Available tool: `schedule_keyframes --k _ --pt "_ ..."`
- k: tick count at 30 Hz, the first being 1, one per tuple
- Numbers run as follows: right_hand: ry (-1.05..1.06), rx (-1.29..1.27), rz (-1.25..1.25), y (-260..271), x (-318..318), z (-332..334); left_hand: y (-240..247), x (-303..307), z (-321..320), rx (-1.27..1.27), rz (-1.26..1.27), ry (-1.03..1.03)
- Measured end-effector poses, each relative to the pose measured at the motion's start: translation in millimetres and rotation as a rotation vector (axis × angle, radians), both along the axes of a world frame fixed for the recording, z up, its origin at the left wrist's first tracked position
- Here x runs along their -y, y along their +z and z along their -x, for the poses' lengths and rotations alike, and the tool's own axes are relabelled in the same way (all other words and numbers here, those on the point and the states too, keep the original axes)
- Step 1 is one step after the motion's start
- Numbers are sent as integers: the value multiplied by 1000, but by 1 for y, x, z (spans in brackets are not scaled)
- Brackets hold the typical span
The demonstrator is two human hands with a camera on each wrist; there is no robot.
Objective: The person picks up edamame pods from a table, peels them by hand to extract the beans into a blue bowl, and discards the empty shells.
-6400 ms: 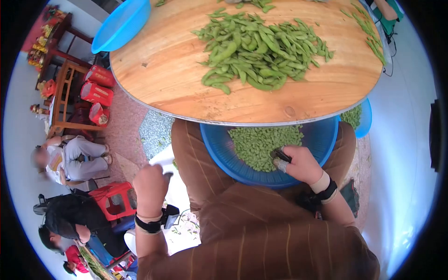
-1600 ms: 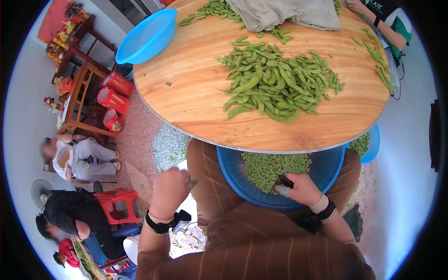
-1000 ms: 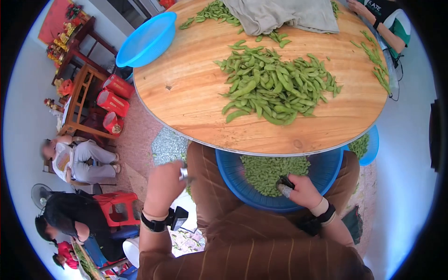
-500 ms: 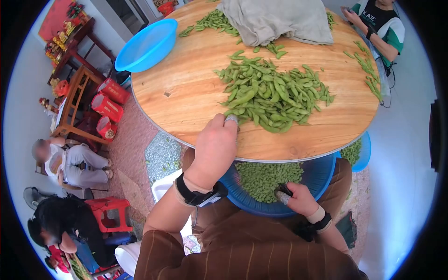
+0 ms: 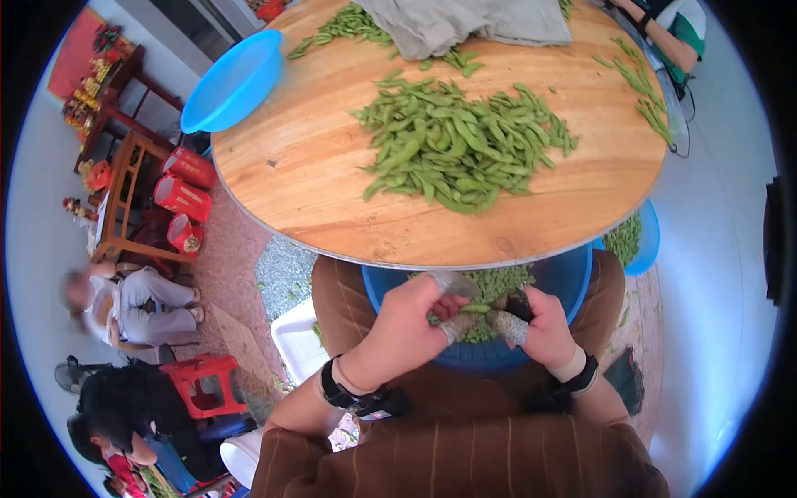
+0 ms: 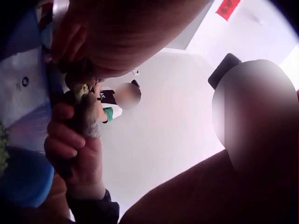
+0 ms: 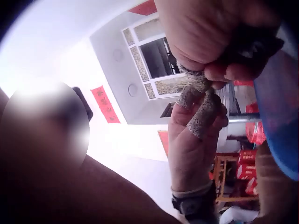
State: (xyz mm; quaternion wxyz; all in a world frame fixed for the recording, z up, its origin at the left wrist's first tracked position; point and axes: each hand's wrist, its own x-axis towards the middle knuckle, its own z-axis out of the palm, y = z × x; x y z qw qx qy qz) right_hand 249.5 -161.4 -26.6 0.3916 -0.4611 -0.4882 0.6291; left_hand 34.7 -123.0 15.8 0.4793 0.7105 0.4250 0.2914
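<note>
Over the blue basin (image 5: 465, 355) on the lap, the left hand (image 5: 413, 322) pinches a green pod (image 5: 475, 308) between thumb and forefinger, both wrapped in grey coverings. The right hand (image 5: 544, 332) meets it at the pod's other end, its thumb wrapped and a dark item (image 5: 520, 304) held against its fingers. Shelled beans (image 5: 502, 282) lie in the basin below. In the right wrist view the wrapped fingertips of the left hand (image 7: 194, 135) come close to the right hand (image 7: 219, 42); the pod is mostly hidden there.
A round wooden table (image 5: 307, 187) bears a heap of pods (image 5: 457, 141), a grey cloth (image 5: 465, 21) and a light blue basin (image 5: 234, 81). Another basin of pods or beans (image 5: 624, 241) stands at right. A white tub (image 5: 299, 339) is at left; several people sit around.
The left hand has moved from the pod heap at the table's edge down to the right hand, bringing a pod over the basin. The head view has shifted slightly.
</note>
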Motion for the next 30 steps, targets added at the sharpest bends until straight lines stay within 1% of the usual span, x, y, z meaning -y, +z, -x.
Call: schedule_keyframes --k 1,2,4,5,6,7,8,9,10,11,12,13,14,15,17,18,19,20,22,24,26,27,28,29,30 --pt "12 32 -12 0 2 -2 -13 3 -2 137 65 46" --pt "-6 30 1 -2 5 -2 -16 7 -6 134 79 29" --pt "-45 -166 65 -6 8 1 -19 11 -13 246 336 70" --pt "-56 -168 67 -5 9 5 -35 15 -11 141 435 35" --pt "-91 -93 -36 -3 10 11 -42 18 -11 135 439 27" --pt "-125 -18 -136 -2 11 14 -46 20 -12 88 303 7" --pt "-132 -23 -130 -4 11 13 -48 22 -12 42 168 -13" --pt "-81 136 -172 -7 11 11 -46 24 -15 38 174 -18" --pt "-27 295 -214 -9 11 10 -41 24 -18 111 201 6" --pt "-31 293 -210 -11 11 10 -38 25 -20 185 227 32" --pt "-9 337 -222 -13 12 10 -40 24 -19 183 229 30" --pt "14 382 -234 -14 11 10 -43 23 -18 185 225 85" --pt "14 381 -233 -12 11 10 -44 23 -18 188 220 142" --pt "-21 355 -266 -9 10 10 -45 23 -17 187 222 142" --pt "-59 329 -294 -8 11 9 -45 24 -14 242 412 143" --pt "5 285 -264 -8 11 6 -44 23 -11 242 415 141" --pt "68 239 -234 -9 11 5 -44 21 -7 209 442 64" --pt "66 240 -231 -10 11 5 -44 20 -6 176 469 -13" --pt "163 228 -194 -14 12 4 -47 20 -6 146 509 -14" --pt "167 218 -176 -16 12 4 -49 21 -5 117 551 -11" --pt "173 207 -160 -14 10 5 -50 20 -4 -20 381 -43" --pt "158 200 -103 -8 10 6 -49 21 -5 -20 384 -42" --pt "144 194 -47 -6 9 7 -47 22 -7 -182 52 -49" --pt "146 194 -44 -9 9 7 -47 23 -7 -341 -281 -57" --pt "127 222 -100 -15 9 8 -48 24 -7 -342 -279 -56"
